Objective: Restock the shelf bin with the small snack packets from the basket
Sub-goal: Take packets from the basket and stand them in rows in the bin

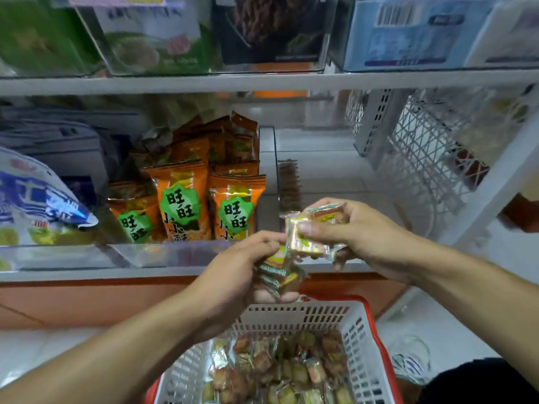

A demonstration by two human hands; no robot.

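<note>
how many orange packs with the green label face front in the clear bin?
3. Left orange pack, lowest of the three; middle orange pack, tallest; right orange pack beside the bin's right wall. More orange packs stand behind them, labels hidden, so others may be uncounted.

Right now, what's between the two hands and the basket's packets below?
Head view: only the basket's white slotted wall. Left hand and right hand each grip small packets above the basket packets.

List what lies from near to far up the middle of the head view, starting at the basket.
Basket of small packets → left hand gripping packets → right hand gripping packets → orange bags in the clear bin → upper shelf.
</note>
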